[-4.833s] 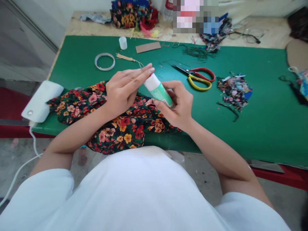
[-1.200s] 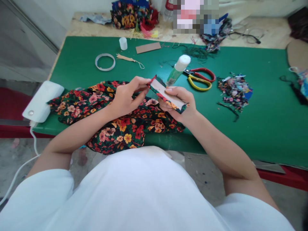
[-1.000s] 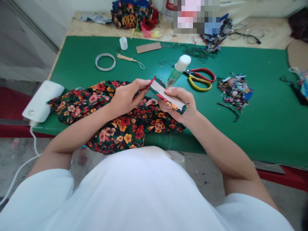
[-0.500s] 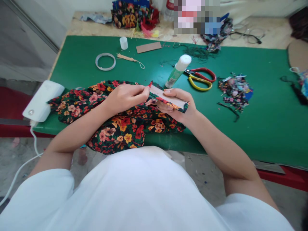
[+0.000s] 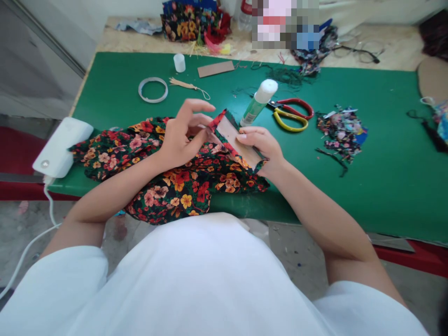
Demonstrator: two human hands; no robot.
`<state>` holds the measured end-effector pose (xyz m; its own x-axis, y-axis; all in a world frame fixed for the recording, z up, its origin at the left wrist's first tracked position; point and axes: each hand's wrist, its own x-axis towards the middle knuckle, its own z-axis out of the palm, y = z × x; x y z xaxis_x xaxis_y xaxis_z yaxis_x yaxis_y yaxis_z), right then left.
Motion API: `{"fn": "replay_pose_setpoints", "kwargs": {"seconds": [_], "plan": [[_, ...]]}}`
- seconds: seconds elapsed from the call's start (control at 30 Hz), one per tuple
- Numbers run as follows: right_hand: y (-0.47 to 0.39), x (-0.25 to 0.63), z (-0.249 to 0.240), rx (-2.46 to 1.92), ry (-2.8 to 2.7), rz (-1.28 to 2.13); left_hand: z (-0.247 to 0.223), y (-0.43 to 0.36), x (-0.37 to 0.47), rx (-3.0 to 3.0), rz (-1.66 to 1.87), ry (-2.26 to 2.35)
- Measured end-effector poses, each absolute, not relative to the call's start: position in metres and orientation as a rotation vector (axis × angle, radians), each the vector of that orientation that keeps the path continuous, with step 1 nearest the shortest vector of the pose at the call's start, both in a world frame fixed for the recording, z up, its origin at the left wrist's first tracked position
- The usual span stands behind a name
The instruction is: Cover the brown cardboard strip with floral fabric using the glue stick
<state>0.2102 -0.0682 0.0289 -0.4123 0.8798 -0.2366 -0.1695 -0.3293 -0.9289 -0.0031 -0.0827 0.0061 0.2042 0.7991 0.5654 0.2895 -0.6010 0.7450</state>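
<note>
A small flat board [image 5: 234,138] with floral fabric folded over its edges is gripped by my right hand [image 5: 263,148], the thumb lying on its pale face. At the board's far left corner, my left hand [image 5: 184,135] has its thumb near a red flap of the fabric, with the index finger raised and bent; whether it pinches the flap is hard to tell. Beneath both hands lies a large piece of dark floral fabric [image 5: 182,184], bunched along the table's near edge. A green and white glue stick [image 5: 259,102] stands just beyond the board.
Scissors [image 5: 292,114] with red and yellow handles lie right of the glue stick. Fabric scraps [image 5: 341,133] are further right. A tape roll [image 5: 153,90], tassel [image 5: 189,86], white cap [image 5: 179,63] and brown strip [image 5: 216,69] lie beyond. A white power box [image 5: 63,147] sits left.
My left hand has moved slightly back and its fingers have spread and lifted. The board has tilted in my right hand, showing more of its pale face and the red corner flap.
</note>
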Motion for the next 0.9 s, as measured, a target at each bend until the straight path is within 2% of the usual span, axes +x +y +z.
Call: {"fn": "replay_pose_setpoints", "kwargs": {"seconds": [0.23,0.67,0.9], "plan": [[-0.074,0.208,0.031,-0.96,-1.316,1.806,0.013,-0.077,-0.001,1.544,1.022,0.923],[-0.073,0.212,0.028,-0.914,-1.436,1.73,0.022,-0.08,0.002,1.753,0.98,0.865],[-0.073,0.216,0.031,-0.835,-1.582,1.769,0.011,-0.078,0.005,1.525,1.001,0.833]]}}
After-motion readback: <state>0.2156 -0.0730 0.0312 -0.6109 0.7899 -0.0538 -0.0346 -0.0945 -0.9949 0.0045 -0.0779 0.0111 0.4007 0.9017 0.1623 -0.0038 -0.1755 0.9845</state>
